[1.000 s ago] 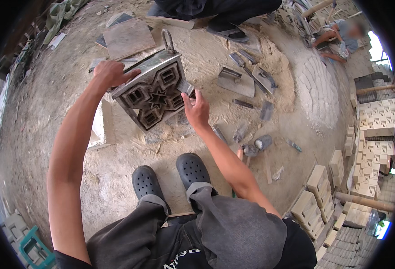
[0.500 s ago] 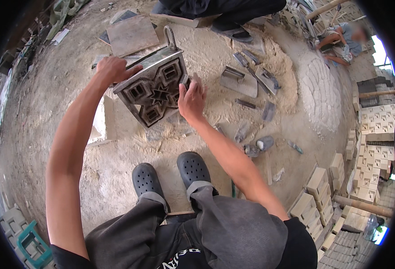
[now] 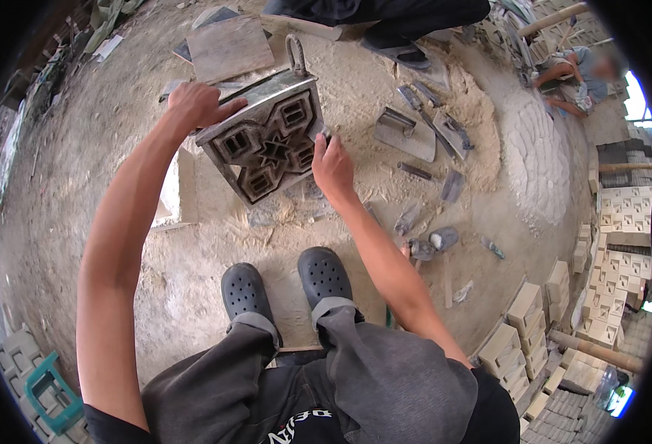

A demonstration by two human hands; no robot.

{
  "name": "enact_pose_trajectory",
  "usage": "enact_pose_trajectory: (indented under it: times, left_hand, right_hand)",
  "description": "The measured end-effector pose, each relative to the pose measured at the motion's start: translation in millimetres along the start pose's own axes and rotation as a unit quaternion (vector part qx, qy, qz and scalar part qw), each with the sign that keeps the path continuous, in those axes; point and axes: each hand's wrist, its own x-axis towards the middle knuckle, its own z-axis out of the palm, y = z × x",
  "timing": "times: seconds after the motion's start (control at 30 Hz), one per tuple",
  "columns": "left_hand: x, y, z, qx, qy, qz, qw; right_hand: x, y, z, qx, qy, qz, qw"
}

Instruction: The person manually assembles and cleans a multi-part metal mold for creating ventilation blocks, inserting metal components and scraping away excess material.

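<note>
The left hand point(image 3: 193, 106) closes its fingers over the upper left edge of the square metal mould point(image 3: 265, 144), and the right hand point(image 3: 331, 164) grips the right edge with curled fingers. Held from two opposite sides, the heavy mould stays tilted above the sandy ground point(image 3: 215, 244), just in front of the black clogs point(image 3: 285, 285).

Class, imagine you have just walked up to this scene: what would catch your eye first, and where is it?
First, the square metal mould with its star-shaped cut-out pattern, held tilted above the sandy ground in the upper middle. The left hand grasps its upper left edge and the right hand its right edge. Next come the trowels lying in the sand to the right, and the stacked pale blocks along the right edge.
</note>
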Motion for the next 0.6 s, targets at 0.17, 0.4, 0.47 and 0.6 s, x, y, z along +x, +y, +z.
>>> enact_pose_trajectory:
  times: [0.17,0.4,0.47,0.6]
  left_hand:
    - [2,2,1,0.003,0.006,0.006,1.000]
    - [1,-3,3,0.003,-0.009,-0.005,1.000]
    - [-1,2,2,0.001,0.011,0.005,1.000]
    - [-1,1,3,0.000,0.002,0.000,1.000]
  right_hand:
    - [6,0,4,0.014,0.002,0.014,1.000]
    - [12,-32,-6,-0.097,-0.064,0.057,0.992]
    - [16,-24,2,-0.188,0.000,-0.008,0.982]
    - [11,-6,22,0.018,-0.023,0.021,0.999]
